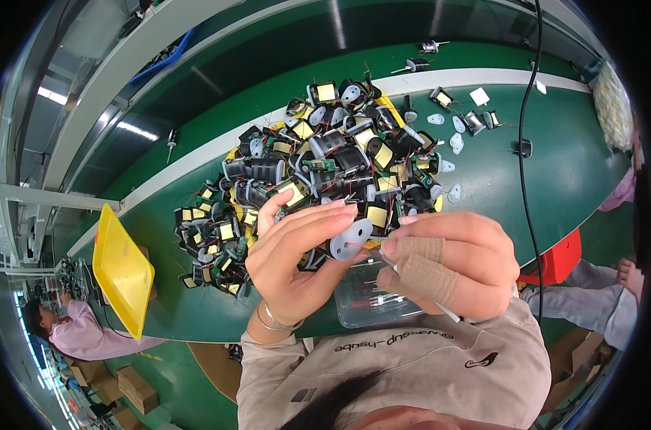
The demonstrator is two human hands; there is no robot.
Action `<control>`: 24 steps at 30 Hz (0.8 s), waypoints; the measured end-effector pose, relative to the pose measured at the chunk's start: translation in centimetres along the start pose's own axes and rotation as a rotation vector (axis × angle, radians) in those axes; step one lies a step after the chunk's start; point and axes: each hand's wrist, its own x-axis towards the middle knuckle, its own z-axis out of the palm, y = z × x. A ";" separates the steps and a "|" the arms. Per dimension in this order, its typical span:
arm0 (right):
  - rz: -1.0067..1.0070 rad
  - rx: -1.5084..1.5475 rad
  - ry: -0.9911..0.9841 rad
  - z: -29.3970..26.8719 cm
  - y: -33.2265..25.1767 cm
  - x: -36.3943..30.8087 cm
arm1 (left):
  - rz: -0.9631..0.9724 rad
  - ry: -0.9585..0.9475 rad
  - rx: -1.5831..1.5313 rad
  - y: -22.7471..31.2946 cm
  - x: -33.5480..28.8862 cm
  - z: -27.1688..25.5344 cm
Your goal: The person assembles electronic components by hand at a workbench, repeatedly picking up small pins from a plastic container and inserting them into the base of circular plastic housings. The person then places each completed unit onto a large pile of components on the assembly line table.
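My left hand [291, 259] is closed round a part with a pale, translucent oval end cap [350, 239] that has small holes in it. The body behind this cap is mostly hidden by my fingers. A thin reddish wire or lead shows at one hole and runs toward my right hand [469, 261]. That hand, with tan bandage wraps on two fingers, pinches a thin white stick [449, 313] close to the cap; its tip is hard to make out. Under both hands lies a clear plastic tray [347, 315] holding several thin pieces with red and white parts.
A large heap of black cylindrical parts [340, 161] with yellow pads and green boards covers the green table [497, 186]. Loose caps [455, 143] lie right of it. A black cable [524, 186] hangs at the right. A yellow tray [121, 269] and a co-worker [89, 330] are left.
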 end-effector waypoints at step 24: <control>-0.133 -0.111 0.042 0.6 -0.5 0.3 | 0.032 0.039 0.070 0.3 -0.1 -0.2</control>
